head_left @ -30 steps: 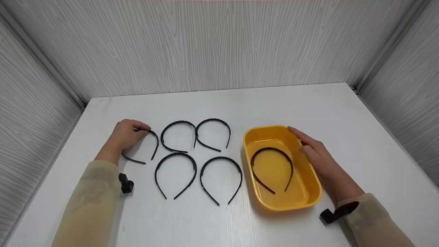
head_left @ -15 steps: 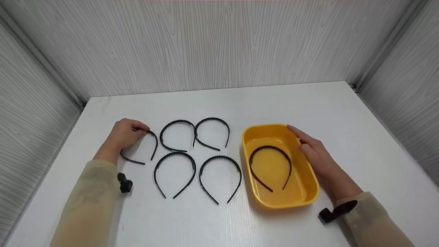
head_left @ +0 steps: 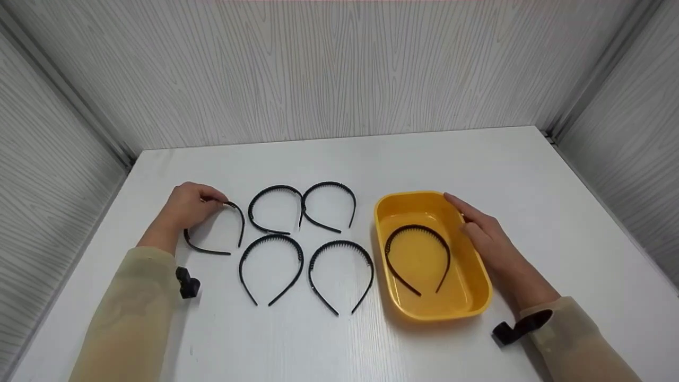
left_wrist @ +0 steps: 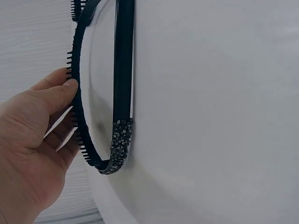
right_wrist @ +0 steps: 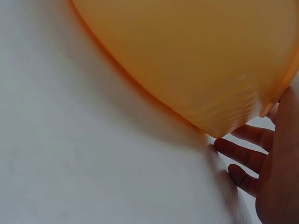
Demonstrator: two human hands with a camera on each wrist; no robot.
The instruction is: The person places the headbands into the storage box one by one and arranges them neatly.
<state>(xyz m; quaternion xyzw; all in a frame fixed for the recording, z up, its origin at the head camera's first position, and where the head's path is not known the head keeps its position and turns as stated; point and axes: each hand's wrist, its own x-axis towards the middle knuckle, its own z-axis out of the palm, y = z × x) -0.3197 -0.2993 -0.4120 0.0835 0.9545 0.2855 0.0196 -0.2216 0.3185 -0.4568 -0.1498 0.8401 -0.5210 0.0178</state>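
At the left, my left hand (head_left: 191,207) pinches a black toothed headband (head_left: 242,225) by its upper band, between thumb and fingers. The left wrist view shows this headband (left_wrist: 124,70) with a patch of dark glittery stones near one bend; comb teeth line its inner side. My right hand (head_left: 490,239) grips the far right rim of a yellow plastic basin (head_left: 467,302), thumb over the rim and fingers along the outside. One black headband (head_left: 448,254) lies inside the basin. From the right wrist, the basin's outer wall (right_wrist: 187,60) appears beside my spread fingers (right_wrist: 243,156).
Several more black headbands lie between the hands in two rows: back left (head_left: 276,188), back right (head_left: 330,184), front left (head_left: 241,268) and front right (head_left: 372,270). The back two touch each other. Grey wood-grain panels (head_left: 339,69) border the white table (head_left: 276,350).
My left hand has shifted slightly left, and its headband has turned a little. The basin has slid slightly left with my right hand still on its rim.
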